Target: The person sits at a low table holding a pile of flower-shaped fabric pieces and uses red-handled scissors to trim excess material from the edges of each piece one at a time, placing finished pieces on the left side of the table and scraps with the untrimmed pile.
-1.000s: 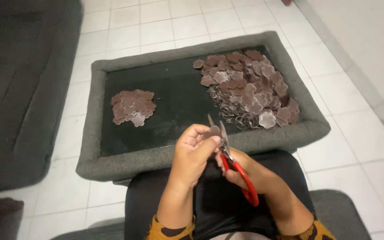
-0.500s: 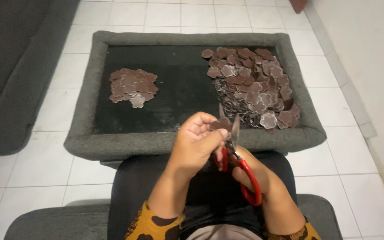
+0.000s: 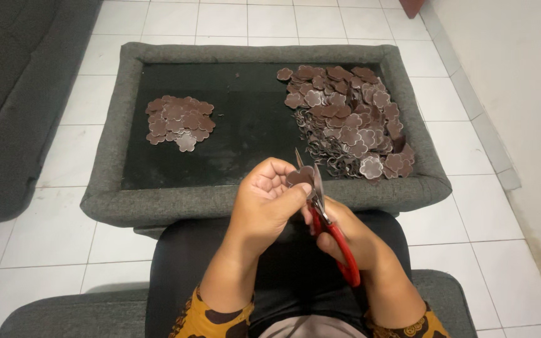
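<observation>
My left hand [image 3: 269,203] pinches a small brown flower-shaped piece [image 3: 300,177] above my lap. My right hand [image 3: 350,236] grips red-handled scissors [image 3: 325,222], whose blades point up against that piece. Ahead stands a low table with a grey padded rim [image 3: 158,203] and a black top. A small heap of brown flower-shaped pieces [image 3: 180,120] lies on its left side. A much larger heap of such pieces with thin offcuts [image 3: 349,119] fills its right side.
A dark grey sofa [image 3: 14,94] runs along the left. White floor tiles [image 3: 64,238] surround the table, and a pale wall [image 3: 521,81] rises on the right. I sit on a grey seat [image 3: 70,313], with black trousers over my knees.
The view has tilted down a little, so the table sits higher in frame. My hands stay together with the scissors at the piece, blades slightly shifted.
</observation>
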